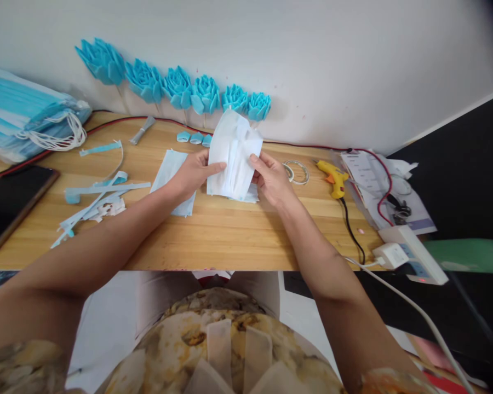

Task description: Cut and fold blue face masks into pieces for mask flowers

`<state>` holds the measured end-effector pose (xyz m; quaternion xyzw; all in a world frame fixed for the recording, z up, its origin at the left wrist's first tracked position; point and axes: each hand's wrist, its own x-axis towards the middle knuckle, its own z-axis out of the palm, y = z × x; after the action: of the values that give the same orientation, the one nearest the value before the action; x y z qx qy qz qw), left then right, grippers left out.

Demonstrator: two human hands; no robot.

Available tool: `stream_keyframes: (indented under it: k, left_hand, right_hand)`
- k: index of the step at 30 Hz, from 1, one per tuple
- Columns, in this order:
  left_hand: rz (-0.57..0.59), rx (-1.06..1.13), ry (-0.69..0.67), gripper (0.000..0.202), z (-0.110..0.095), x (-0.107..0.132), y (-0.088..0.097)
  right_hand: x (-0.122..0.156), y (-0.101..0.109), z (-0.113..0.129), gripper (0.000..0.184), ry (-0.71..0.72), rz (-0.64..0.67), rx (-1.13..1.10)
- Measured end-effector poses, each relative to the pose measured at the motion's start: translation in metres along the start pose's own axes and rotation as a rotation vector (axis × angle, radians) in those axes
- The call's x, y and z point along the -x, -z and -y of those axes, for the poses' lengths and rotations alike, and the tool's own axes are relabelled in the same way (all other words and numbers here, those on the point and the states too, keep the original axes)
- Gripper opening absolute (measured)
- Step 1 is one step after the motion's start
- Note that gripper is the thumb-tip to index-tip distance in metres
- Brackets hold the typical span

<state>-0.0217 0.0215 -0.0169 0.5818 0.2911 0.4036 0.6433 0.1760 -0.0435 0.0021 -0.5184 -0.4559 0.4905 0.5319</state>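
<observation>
Above the middle of the wooden table I hold a pale, pleated face mask point(233, 148), partly spread out, with no ear loops visible on it. My left hand point(194, 174) pinches its left edge, thumb on the near face. Across from it, my right hand point(273, 178) grips the right edge, also with the thumb in front. The fingers behind the mask are hidden. Another pale blue mask piece point(171, 164) lies flat beside my left hand. Behind the held mask, small blue folded pieces point(196, 138) sit in a row, partly covered.
Several blue flowers point(177, 87) on sticks stand along the wall. Bagged masks point(24, 115), a phone point(18, 200) and cut strips point(94, 202) occupy the left. Tape rolls point(306, 173), a yellow glue gun point(332, 178), papers point(363, 172) and a power strip point(414, 254) with cables are right.
</observation>
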Motion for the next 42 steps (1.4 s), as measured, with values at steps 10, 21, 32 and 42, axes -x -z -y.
stream_keyframes:
  k: [10, 21, 32, 42]
  left_hand:
    - [-0.089, 0.127, 0.019, 0.032, -0.002, -0.007, 0.008]
    - [-0.028, 0.133, 0.102, 0.047, 0.005, -0.004, 0.005]
    - [-0.075, 0.143, 0.115, 0.028, 0.007, -0.008, 0.01]
    - [0.035, 0.18, 0.105, 0.021, -0.018, -0.002, 0.007]
  right_hand:
    - [-0.007, 0.002, -0.009, 0.049, 0.038, -0.193, 0.071]
    - [-0.007, -0.001, -0.015, 0.059, -0.062, -0.043, -0.055]
    - [-0.006, 0.002, -0.015, 0.038, -0.005, -0.012, -0.095]
    - [-0.001, -0.001, -0.001, 0.011, 0.079, -0.027, -0.165]
